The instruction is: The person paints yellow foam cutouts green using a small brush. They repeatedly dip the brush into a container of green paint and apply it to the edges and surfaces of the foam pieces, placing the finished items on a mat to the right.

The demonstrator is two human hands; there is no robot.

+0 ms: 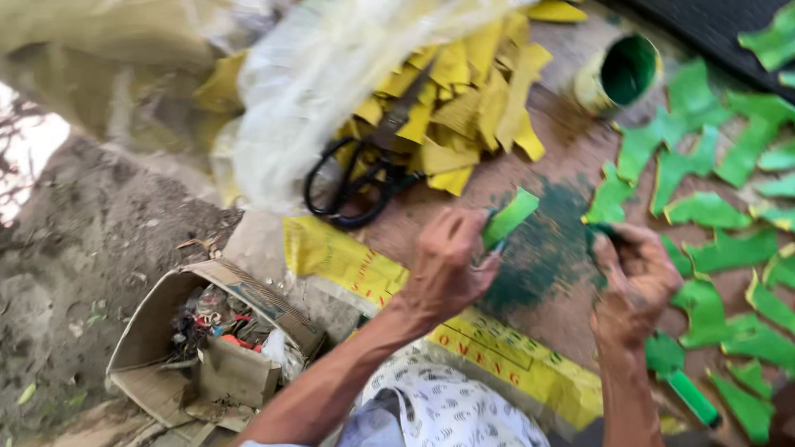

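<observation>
Left hand (448,266): pinched a green-painted strip (509,217) over the paint-stained board (541,244).
Right hand (632,280): curled shut around what seemed a brush, mostly hidden.
Done: many jagged green pieces (737,226) lay spread to the right.
Left: a heap of unpainted yellow pieces (464,104) waited beside black scissors (360,176).
Paint: green, in a small tin (623,71).
</observation>
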